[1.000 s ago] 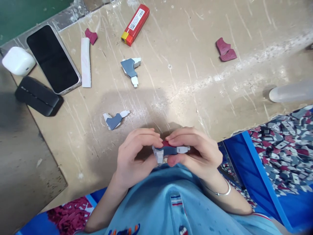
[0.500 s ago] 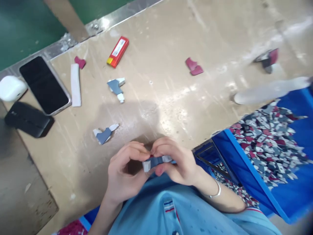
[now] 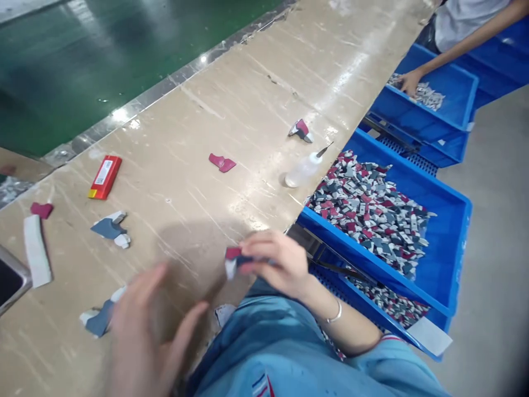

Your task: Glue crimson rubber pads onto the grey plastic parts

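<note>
Between the thumb and fingers of my right hand [image 3: 281, 262] is a small plastic piece [image 3: 232, 261] in dark red, white and dark grey-blue, held over the table's near edge. My left hand [image 3: 144, 331] is blurred, with thumb and fingers spread and nothing between them. Beside its fingers lies a grey-blue and white piece [image 3: 98, 321], partly covered by them. A similar grey-blue and white piece [image 3: 111, 228] rests farther up the table. Two dark red parts [image 3: 222, 162] touch each other near the middle, and a red, white and dark piece [image 3: 302, 131] lies beyond them.
A clear needle-tipped bottle [image 3: 303, 170] lies near the table's right edge. Blue bins [image 3: 450, 242] full of pieces stand to the right. A co-worker's hand [image 3: 411, 82] reaches into a farther bin. At left are a red-yellow box [image 3: 104, 177], white strip [image 3: 37, 251] and phone [image 3: 10, 278].
My left hand has let go of the piece and moved left, opening. The piece stays in my right hand. The view has swung right, bringing a co-worker and more bins into sight.
</note>
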### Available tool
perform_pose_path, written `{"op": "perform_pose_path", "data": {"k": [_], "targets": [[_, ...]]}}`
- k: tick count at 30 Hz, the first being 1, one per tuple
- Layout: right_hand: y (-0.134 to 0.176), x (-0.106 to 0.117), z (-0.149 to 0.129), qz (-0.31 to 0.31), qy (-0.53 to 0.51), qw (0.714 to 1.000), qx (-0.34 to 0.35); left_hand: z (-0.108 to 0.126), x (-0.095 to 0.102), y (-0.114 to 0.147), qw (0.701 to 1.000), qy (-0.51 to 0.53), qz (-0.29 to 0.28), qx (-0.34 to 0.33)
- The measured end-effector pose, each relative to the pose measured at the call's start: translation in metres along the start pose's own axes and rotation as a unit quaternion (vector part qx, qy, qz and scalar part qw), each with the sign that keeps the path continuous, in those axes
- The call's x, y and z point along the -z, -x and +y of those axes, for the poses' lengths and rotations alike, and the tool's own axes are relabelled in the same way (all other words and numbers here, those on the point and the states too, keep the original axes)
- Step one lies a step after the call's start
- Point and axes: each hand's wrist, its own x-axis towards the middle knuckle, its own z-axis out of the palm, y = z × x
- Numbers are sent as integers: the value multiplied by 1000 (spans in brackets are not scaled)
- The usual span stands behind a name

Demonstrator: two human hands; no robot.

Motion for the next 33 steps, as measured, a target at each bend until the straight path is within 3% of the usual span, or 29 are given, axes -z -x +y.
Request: {"op": "perform_pose_path", "data": {"k": [2,3,5,7,9,12,18,21,24,27,29,31,33], "targets": [[-3,14,18,12,99,995,-30,-35,23,4,985,-170,-12,19],[-4,20,26,7,141,989,-43,-51,34,8,978,-207,-11,24],[-4,26,39,-11,210,976,-64,-75,51,20,965,-251,-54,52],[-1,28,43,-5,260,963,-75,-83,58,31,961,-253,-97,49],[2,27,40,40,260,962,-74,-76,54,37,970,-225,-89,30],[1,15,25,90,141,982,-87,-49,39,33,983,-180,-22,40],[-18,-35,-18,61,-39,994,-79,-8,22,20,997,-63,8,39],[-23,-28,-20,48,-117,988,-87,6,19,21,994,61,20,86],[-33,6,4,40,-241,956,-161,19,16,23,955,249,3,163],[-46,29,27,62,-394,863,-309,24,12,27,885,398,-25,242],[-47,25,26,118,-446,809,-364,26,9,29,846,451,-29,281],[-39,8,12,165,-427,811,-364,26,3,31,838,459,-25,295],[-26,-13,-6,153,-371,852,-336,26,-2,31,849,439,-7,292]]}}
